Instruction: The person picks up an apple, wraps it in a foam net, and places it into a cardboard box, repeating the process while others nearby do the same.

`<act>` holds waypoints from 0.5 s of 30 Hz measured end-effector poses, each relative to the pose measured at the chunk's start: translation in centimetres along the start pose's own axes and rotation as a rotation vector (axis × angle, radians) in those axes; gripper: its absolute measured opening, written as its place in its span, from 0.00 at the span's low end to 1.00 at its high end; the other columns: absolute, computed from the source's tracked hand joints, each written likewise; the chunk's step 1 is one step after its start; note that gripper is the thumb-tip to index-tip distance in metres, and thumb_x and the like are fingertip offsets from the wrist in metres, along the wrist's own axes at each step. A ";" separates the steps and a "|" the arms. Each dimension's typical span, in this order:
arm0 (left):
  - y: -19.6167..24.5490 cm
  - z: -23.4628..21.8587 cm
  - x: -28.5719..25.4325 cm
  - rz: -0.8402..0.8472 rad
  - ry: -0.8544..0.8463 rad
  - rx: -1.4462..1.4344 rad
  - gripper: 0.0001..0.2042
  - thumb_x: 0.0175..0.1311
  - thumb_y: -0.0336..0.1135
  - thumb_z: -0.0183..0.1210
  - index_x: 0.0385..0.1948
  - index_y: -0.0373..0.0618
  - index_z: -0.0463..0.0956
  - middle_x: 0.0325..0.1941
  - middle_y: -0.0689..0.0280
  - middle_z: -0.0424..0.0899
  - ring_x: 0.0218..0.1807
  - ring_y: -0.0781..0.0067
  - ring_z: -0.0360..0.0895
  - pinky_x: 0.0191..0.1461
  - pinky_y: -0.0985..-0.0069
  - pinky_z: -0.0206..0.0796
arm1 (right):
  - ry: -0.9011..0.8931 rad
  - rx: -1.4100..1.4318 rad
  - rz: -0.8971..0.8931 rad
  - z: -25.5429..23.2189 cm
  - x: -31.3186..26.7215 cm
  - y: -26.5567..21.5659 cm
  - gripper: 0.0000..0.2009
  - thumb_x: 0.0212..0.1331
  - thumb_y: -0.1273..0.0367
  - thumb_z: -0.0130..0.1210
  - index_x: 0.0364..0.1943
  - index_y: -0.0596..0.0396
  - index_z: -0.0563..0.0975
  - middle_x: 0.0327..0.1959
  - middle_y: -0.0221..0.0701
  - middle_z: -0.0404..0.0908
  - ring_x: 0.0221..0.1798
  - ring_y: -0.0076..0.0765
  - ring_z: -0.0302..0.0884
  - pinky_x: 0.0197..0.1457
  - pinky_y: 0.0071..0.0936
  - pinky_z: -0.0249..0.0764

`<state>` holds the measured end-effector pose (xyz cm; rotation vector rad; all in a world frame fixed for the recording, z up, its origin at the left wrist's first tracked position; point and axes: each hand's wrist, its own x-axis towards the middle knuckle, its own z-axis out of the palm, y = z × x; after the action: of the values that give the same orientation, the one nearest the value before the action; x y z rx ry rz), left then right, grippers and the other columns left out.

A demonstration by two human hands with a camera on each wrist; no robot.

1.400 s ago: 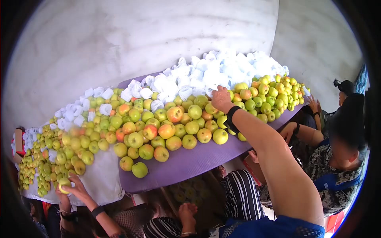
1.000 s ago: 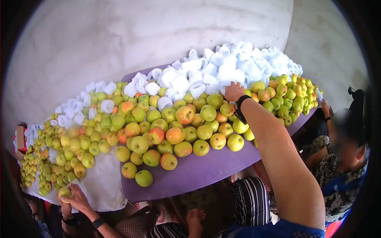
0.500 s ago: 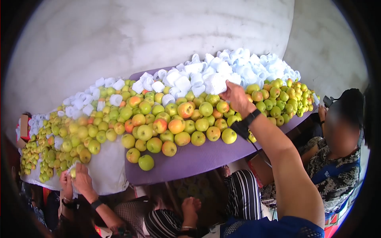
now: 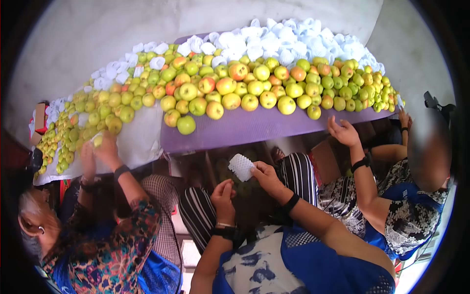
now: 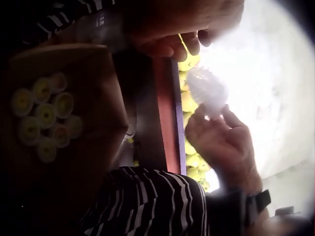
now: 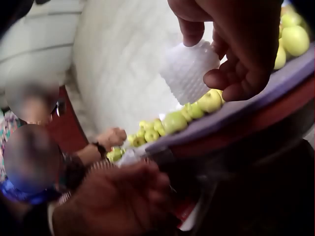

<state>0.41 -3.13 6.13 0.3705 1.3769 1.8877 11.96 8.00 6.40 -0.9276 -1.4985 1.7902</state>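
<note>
The foam nets (image 4: pixel 240 168) are white with a mesh pattern. The apples (image 4: pixel 226 86) are yellow-green, some blushed red-orange. The counter (image 4: pixel 235 129) is purple; the trousers (image 4: pixel 299 176) are black with white stripes.

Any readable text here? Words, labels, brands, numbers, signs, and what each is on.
No readable text.
Pale marks by the striped cloth: too small and blurred.
Red-and-brown box, far left: no lettering legible.
Foam sleeve in right hand: no print visible.
</note>
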 end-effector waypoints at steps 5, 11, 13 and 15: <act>-2.3 -0.7 0.3 -0.107 -0.025 -0.036 0.11 0.55 0.32 0.56 0.37 0.36 0.73 0.24 0.70 0.75 0.21 0.85 0.66 0.25 0.88 0.58 | -0.114 -0.196 -0.148 0.8 -1.5 1.5 0.09 0.57 0.68 0.47 0.33 0.61 0.72 0.27 0.26 0.73 0.32 0.19 0.67 0.37 0.20 0.66; -2.1 -1.5 0.3 -0.122 -0.072 -0.073 0.05 0.50 0.28 0.58 0.27 0.41 0.72 0.19 0.73 0.71 0.18 0.85 0.63 0.22 0.88 0.54 | -0.266 -0.290 -0.155 -0.3 -0.9 2.9 0.08 0.56 0.69 0.46 0.30 0.60 0.72 0.24 0.25 0.68 0.30 0.17 0.63 0.35 0.18 0.64; -2.3 -1.7 0.2 -0.173 -0.104 -0.117 0.05 0.50 0.28 0.59 0.24 0.43 0.71 0.18 0.73 0.70 0.18 0.85 0.63 0.22 0.87 0.54 | -0.324 -0.276 -0.103 -0.2 -1.0 3.5 0.07 0.55 0.69 0.48 0.31 0.60 0.71 0.24 0.25 0.68 0.30 0.17 0.63 0.34 0.19 0.64; -2.4 -1.4 0.3 -0.114 -0.047 -0.073 0.06 0.49 0.28 0.59 0.20 0.46 0.69 0.17 0.74 0.69 0.18 0.85 0.64 0.22 0.87 0.55 | 0.000 -0.380 -0.237 0.7 -1.3 3.4 0.10 0.48 0.68 0.55 0.31 0.58 0.70 0.26 0.33 0.70 0.30 0.31 0.69 0.35 0.26 0.67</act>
<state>0.27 -3.56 3.36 0.2919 1.2682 1.8191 12.07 5.95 3.27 -0.8804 -1.9018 1.3633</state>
